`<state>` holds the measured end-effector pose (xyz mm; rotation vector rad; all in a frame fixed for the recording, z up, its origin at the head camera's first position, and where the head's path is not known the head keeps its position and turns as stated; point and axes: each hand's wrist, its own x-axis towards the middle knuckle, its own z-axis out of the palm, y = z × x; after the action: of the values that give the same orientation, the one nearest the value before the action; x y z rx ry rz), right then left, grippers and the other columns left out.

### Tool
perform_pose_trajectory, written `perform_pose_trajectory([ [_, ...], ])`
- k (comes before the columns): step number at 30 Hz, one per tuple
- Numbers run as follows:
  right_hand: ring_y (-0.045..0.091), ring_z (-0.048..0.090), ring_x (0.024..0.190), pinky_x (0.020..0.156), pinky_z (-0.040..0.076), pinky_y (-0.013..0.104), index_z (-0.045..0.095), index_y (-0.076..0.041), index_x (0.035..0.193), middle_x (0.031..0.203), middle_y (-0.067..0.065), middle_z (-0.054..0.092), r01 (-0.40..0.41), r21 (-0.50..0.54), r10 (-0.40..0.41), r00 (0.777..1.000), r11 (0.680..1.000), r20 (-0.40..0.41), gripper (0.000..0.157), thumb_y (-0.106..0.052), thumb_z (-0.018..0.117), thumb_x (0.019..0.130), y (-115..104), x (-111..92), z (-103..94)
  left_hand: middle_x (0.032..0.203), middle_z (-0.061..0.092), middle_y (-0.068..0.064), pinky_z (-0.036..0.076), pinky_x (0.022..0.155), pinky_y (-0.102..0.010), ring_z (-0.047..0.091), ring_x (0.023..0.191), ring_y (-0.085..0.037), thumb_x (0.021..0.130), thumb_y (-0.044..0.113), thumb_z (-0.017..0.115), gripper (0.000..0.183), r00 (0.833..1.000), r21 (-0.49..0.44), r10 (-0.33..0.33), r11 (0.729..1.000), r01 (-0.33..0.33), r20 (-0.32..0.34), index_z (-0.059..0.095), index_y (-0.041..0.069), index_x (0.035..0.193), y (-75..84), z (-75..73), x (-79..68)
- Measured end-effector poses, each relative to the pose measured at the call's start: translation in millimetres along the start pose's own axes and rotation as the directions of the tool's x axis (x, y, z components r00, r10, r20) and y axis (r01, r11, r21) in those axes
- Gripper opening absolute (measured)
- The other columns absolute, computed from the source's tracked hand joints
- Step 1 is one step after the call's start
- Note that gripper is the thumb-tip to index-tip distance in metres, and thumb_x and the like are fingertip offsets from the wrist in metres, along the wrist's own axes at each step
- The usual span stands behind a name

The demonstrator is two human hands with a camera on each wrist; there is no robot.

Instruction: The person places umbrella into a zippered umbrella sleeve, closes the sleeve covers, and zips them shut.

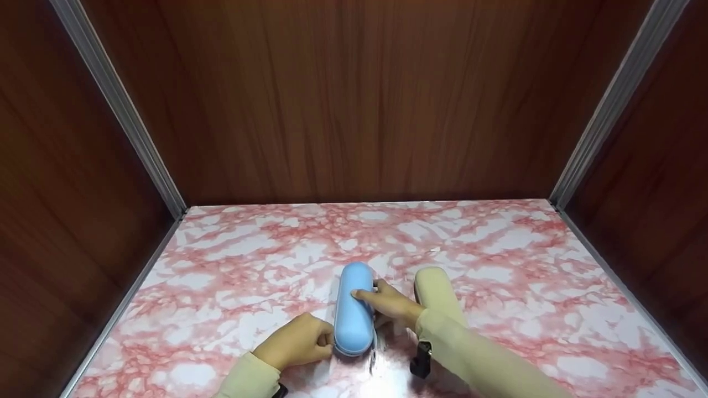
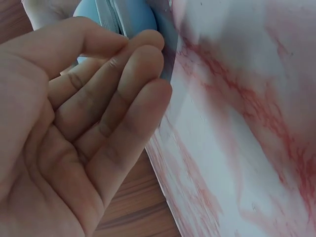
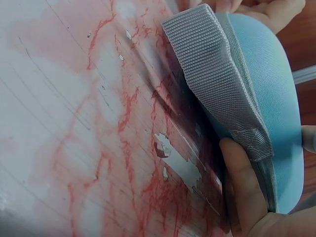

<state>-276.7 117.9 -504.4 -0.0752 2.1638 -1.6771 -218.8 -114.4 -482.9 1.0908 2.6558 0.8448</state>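
Observation:
A long, rounded light-blue zip case (image 1: 354,309) lies on the table. Its zipper and a grey webbing strap (image 3: 217,74) show along the side in the right wrist view. My right hand (image 1: 390,301) grips the case from the right, thumb on top and fingers against the side by the strap. At the near left end, my left hand (image 1: 298,341) has its fingers curled, thumb and forefinger pinching at the zipper (image 2: 116,19). The zipper pull itself is hidden by the fingers. Beside my right forearm lies a pale yellow, rounded long case (image 1: 437,287), partly covered by the sleeve.
The table (image 1: 232,276) has a red-and-white marbled top, with scuffed patches near the blue case. Dark wood panels (image 1: 354,99) stand at the back and both sides, joined by grey metal posts (image 1: 119,99).

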Motion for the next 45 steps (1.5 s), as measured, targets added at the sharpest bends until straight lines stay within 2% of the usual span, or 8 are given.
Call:
perform_pose_trajectory([
  [9, 0.036, 0.068, 0.087, 0.064, 0.058, 0.046, 0.030, 0.006, 0.142, 0.122, 0.029, 0.052, -0.008, 0.035, 0.008, 1.000, 0.999, 0.008, 0.077, -0.039, 0.069, 0.092, -0.3, 0.6, 0.6, 0.063, 0.059, 0.014, 0.047, 0.053, -0.015, 0.047, 0.052, 0.004, 0.080, 0.000, 0.069, 0.012, 0.999, -0.065, -0.015, 0.998, 0.018, 0.036, 0.071, 0.009, 0.072, 0.4, -1.1, -0.6],
  [17, 0.037, 0.068, 0.087, 0.064, 0.058, 0.046, 0.030, 0.006, 0.142, 0.121, 0.029, 0.052, -0.002, 0.047, 0.003, 1.000, 0.999, -0.001, 0.077, -0.037, 0.069, 0.092, 0.4, 1.5, 1.4, 0.065, 0.063, 0.015, 0.047, 0.056, -0.014, 0.051, 0.056, 0.006, 0.079, 0.001, 0.071, 0.015, 0.999, -0.050, 0.037, 0.998, -0.035, 0.030, 0.072, 0.012, 0.069, -0.3, -1.2, 0.3],
  [30, 0.037, 0.067, 0.092, 0.068, 0.058, 0.049, 0.032, 0.007, 0.139, 0.122, 0.029, 0.052, 0.006, 0.033, -0.006, 1.000, 0.999, 0.001, 0.073, -0.037, 0.068, 0.093, 0.7, 0.9, 2.0, 0.064, 0.064, 0.016, 0.048, 0.056, -0.014, 0.053, 0.056, 0.008, 0.078, 0.003, 0.074, 0.013, 0.998, -0.078, 0.034, 0.997, -0.030, 0.044, 0.073, 0.012, 0.070, -0.7, -0.2, 1.0],
  [35, 0.036, 0.067, 0.088, 0.067, 0.058, 0.047, 0.029, 0.006, 0.143, 0.123, 0.029, 0.052, -0.012, 0.019, 0.012, 1.000, 1.000, -0.013, 0.080, -0.041, 0.069, 0.092, 0.8, 0.1, 3.6, 0.063, 0.062, 0.015, 0.048, 0.056, -0.014, 0.051, 0.055, 0.006, 0.077, 0.001, 0.072, 0.013, 0.999, -0.061, 0.013, 0.998, -0.011, 0.043, 0.073, 0.011, 0.069, -0.3, 0.9, 1.6],
  [39, 0.036, 0.066, 0.092, 0.067, 0.058, 0.047, 0.026, 0.005, 0.147, 0.126, 0.029, 0.051, -0.021, 0.001, 0.021, 0.999, 1.000, -0.025, 0.088, -0.047, 0.069, 0.091, 0.5, 0.2, 4.4, 0.062, 0.060, 0.016, 0.047, 0.055, -0.014, 0.048, 0.054, 0.006, 0.076, -0.001, 0.070, 0.015, 0.999, -0.049, 0.006, 0.999, -0.004, 0.037, 0.072, 0.012, 0.068, -0.4, 1.8, 1.6],
  [45, 0.036, 0.067, 0.090, 0.066, 0.058, 0.047, 0.020, 0.004, 0.152, 0.130, 0.032, 0.049, -0.018, 0.019, 0.017, 1.000, 1.000, 0.017, 0.092, -0.049, 0.067, 0.093, -0.7, -5.6, 1.8, 0.062, 0.060, 0.016, 0.047, 0.055, -0.015, 0.048, 0.055, 0.005, 0.076, 0.000, 0.070, 0.015, 0.999, -0.051, 0.000, 0.999, 0.002, 0.034, 0.071, 0.013, 0.069, -1.1, 1.5, 1.9],
])
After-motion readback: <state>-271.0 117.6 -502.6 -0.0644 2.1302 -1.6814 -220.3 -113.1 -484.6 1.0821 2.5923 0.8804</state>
